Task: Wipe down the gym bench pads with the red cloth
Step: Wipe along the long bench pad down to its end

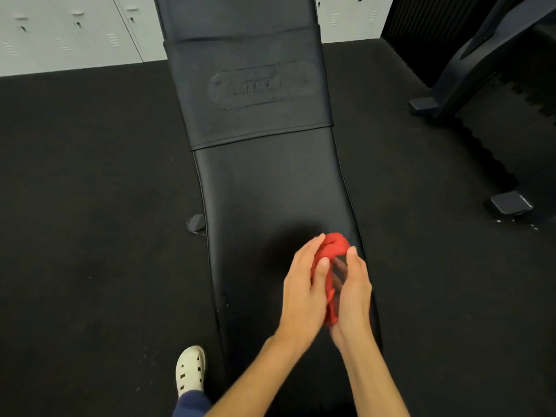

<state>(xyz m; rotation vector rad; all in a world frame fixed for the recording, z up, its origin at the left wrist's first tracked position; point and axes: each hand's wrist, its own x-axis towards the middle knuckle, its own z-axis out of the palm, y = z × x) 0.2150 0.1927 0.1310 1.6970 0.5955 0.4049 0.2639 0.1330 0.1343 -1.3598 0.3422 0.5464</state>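
A long black gym bench pad (270,191) runs away from me down the middle of the view, with a stitched logo band (255,88) across its far half. The red cloth (332,251) is bunched between both my hands, held just above the near right part of the pad. My left hand (304,284) grips the cloth's left side with thumb and fingers. On the cloth's right side my right hand (353,293) presses it with the fingers curled around. Part of the cloth hangs down hidden between my palms.
Black rubber flooring (90,206) surrounds the bench. White lockers (69,28) line the far left wall. A dark machine frame with two feet (508,203) stands at the right. My foot in a white shoe (191,371) stands left of the bench's near end.
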